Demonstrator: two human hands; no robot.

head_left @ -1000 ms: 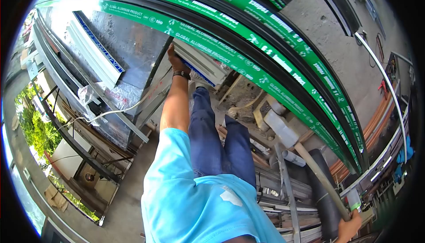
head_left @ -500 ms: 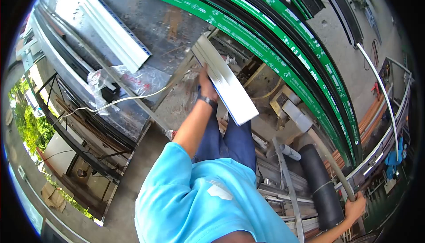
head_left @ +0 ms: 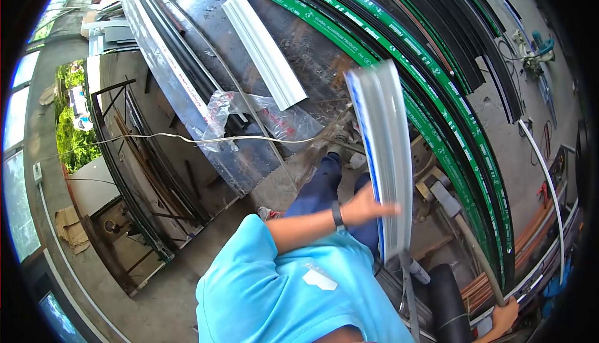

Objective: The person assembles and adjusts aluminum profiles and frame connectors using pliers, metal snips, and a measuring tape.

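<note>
A short silver aluminium profile (head_left: 390,137) with a blue strip along one edge stands nearly upright in front of my body. My left hand (head_left: 367,209) grips it near its lower end, with the thumb across its face. Over at the lower right, my right hand (head_left: 504,315) is wrapped round the end of a long grey-brown lever bar (head_left: 475,249). That bar runs up to a machine with a grey block (head_left: 444,197), partly hidden by the profile. A similar silver profile (head_left: 265,53) lies on the dark metal table (head_left: 312,71).
Long black profiles with green printed film (head_left: 430,78) cross from the top to the right. Crumpled clear plastic (head_left: 281,121) and a pale cable (head_left: 187,137) lie at the table's near edge. A black roll (head_left: 448,299) stands near my right side.
My left hand has brought the profile rightward and closer to my body, turning it more upright. The view has swung, so the table appears farther right. My right hand stays on the lever bar.
</note>
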